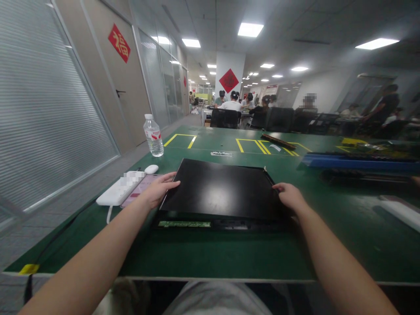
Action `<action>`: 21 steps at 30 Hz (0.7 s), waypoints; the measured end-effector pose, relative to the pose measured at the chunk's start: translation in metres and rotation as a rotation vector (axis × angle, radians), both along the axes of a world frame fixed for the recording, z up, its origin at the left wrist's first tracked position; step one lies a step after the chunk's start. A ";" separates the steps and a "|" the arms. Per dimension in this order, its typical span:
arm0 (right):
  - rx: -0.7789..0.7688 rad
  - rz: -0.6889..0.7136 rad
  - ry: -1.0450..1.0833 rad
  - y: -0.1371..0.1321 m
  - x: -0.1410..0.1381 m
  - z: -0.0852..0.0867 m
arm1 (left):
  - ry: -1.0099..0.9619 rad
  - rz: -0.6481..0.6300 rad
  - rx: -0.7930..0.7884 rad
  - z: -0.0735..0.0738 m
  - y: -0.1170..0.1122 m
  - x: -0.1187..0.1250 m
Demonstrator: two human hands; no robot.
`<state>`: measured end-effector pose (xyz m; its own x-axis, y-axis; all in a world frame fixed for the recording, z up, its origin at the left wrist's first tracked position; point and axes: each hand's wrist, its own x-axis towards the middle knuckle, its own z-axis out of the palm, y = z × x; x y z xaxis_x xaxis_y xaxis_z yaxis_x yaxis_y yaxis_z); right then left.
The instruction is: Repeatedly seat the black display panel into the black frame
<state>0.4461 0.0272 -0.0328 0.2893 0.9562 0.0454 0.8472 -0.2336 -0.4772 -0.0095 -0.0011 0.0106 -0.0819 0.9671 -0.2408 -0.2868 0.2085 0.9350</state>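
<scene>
A flat black panel (219,188) lies on the green table (203,253) in front of me, with a strip of green circuit board (184,224) showing along its near edge. My left hand (156,190) holds the panel's left edge, fingers curled over it. My right hand (290,195) grips the right edge the same way. The fingertips under the panel are hidden.
A clear water bottle (153,135) stands at the far left, with a small white object (151,169), a white power bank (120,189) and a pink phone (139,190) nearer. Blue trays (357,162) and dark parts lie at the right. Several seated people work at the back.
</scene>
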 end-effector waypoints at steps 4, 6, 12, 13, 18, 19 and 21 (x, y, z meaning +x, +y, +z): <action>0.027 -0.008 0.001 0.001 -0.001 -0.001 | 0.006 -0.006 0.020 0.001 0.000 0.001; 0.023 -0.011 0.000 0.002 -0.001 -0.002 | 0.004 -0.009 0.059 0.001 0.000 0.001; 0.091 -0.028 0.034 0.006 0.001 -0.003 | -0.025 -0.076 0.165 0.006 -0.004 0.003; 0.108 -0.038 0.053 0.007 0.002 -0.004 | -0.033 -0.093 0.186 0.007 -0.005 0.003; 0.098 -0.131 0.171 0.009 0.006 -0.005 | -0.062 -0.145 0.280 0.009 -0.009 0.006; 0.102 -0.136 0.201 0.008 0.005 -0.005 | -0.066 -0.141 0.292 0.008 -0.009 0.006; 0.144 -0.114 0.224 0.007 0.003 -0.004 | -0.068 -0.131 0.321 0.005 -0.007 0.005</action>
<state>0.4492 0.0339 -0.0365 0.4123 0.9054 0.1016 0.6893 -0.2371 -0.6846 -0.0048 -0.0076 0.0155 0.0540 0.9956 0.0765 -0.3412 -0.0536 0.9385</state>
